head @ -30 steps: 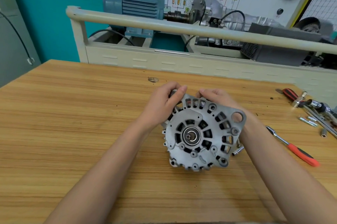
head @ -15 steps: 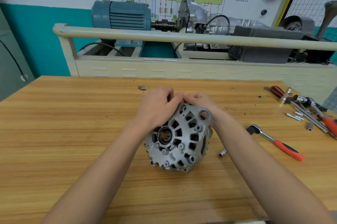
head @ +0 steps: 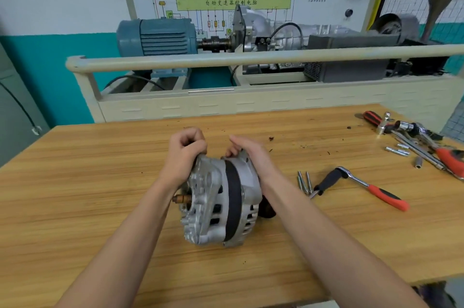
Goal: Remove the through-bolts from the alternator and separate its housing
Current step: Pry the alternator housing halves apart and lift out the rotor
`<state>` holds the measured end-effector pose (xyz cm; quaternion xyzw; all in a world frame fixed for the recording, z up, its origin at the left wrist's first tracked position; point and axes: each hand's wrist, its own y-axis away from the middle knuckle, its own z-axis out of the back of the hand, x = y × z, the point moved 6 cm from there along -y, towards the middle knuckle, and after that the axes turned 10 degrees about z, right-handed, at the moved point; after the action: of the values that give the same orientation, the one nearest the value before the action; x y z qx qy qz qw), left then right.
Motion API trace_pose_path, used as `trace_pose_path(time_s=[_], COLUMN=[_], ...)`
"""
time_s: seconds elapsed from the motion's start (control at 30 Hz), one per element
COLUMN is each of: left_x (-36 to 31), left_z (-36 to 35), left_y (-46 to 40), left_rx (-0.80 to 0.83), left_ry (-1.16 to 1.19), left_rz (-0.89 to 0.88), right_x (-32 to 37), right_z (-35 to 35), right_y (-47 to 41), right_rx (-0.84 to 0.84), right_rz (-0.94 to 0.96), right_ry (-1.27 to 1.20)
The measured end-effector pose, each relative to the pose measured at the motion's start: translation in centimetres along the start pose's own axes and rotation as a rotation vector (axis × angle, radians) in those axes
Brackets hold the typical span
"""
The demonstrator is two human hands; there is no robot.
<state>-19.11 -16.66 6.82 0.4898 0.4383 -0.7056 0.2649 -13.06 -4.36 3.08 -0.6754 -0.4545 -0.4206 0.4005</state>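
The alternator is probably heavy, rigid cast metal. Left hand grips one housing half, right hand the other; pull apart at the rims.

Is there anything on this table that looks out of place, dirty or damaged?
Only small things. Dark crumbs lie scattered on the table behind the alternator. Loose bolts lie beside the ratchet. Nothing looks broken, and both hands hold the alternator on its edge.
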Motion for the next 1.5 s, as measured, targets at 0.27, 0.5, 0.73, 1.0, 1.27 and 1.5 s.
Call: trace_pose_path(time_s=[0.27,0.5,0.73,1.0,1.27,1.5], left_x=[0.0,-0.6,-1.7,-3.4,-4.1,-4.8], left_z=[1.7,2.4,2.5,3.4,3.6,3.0], left_y=[0.9,1.1,2.0,3.9,6.0,7.2], left_rx=[-0.011,-0.049,-0.056,-0.083,-0.14,-0.145], left_ry=[0.116,0.138,0.107,0.094,0.044,-0.108], left_rz=[-0.081,-0.118,-0.18,-0.257,-0.329,-0.397], right_x=[0.9,0.7,1.0,0.8,0.5,0.4], right_z=[-2.0,-2.7,-3.2,-4.4,-4.9,-4.7], right_y=[-0.3,-0.9,-0.9,-1.0,-1.3,-1.1], right_rx=[-0.071,-0.095,-0.083,-0.123,-0.112,-0.123], right_rz=[0.033,0.011,0.049,0.052,0.017,0.02], right_ry=[0.263,0.255,0.329,0.361,0.346,0.339])
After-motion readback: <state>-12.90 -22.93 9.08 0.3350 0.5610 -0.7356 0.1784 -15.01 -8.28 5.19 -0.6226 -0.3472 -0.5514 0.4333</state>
